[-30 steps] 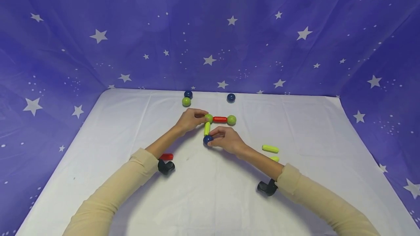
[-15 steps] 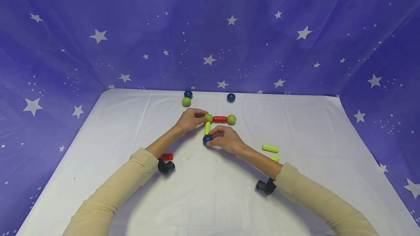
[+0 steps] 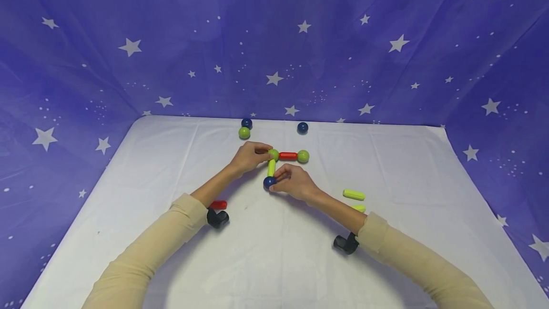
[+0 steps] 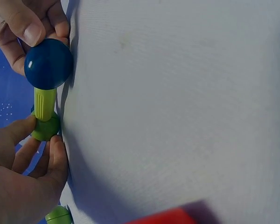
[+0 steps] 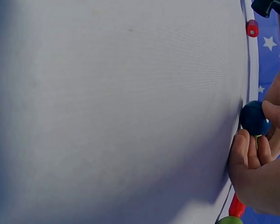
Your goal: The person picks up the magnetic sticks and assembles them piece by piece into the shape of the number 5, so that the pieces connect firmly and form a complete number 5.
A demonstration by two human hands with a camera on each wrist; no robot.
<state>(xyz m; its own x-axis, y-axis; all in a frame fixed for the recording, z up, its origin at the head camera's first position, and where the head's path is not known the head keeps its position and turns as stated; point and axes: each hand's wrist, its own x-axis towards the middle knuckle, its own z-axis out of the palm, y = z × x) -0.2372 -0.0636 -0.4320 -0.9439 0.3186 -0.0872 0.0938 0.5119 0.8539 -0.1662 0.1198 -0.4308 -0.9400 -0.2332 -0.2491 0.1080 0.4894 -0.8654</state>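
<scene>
My left hand (image 3: 249,158) pinches a green ball (image 3: 274,155) between thumb and fingers. From that ball a red rod (image 3: 288,156) runs right to a second green ball (image 3: 303,156). A yellow-green rod (image 4: 45,103) joins the held green ball to a dark blue ball (image 4: 49,64) nearer the body. My right hand (image 3: 296,183) grips this blue ball, thumb on one side and fingers on the other, as the right wrist view also shows. Together the pieces form an L lying on the white cloth.
At the back lie a blue ball (image 3: 246,123) touching a green ball (image 3: 244,132), and another blue ball (image 3: 302,128). Yellow-green rods (image 3: 353,194) lie beside the right forearm, a red rod (image 3: 219,204) by the left. Black wrist cameras (image 3: 218,218) sit under both wrists. A starry purple curtain surrounds the table.
The right hand and the blue ball have shifted very slightly to the left, so the yellow-green rod's near end swings a little. The left hand keeps its grip in place.
</scene>
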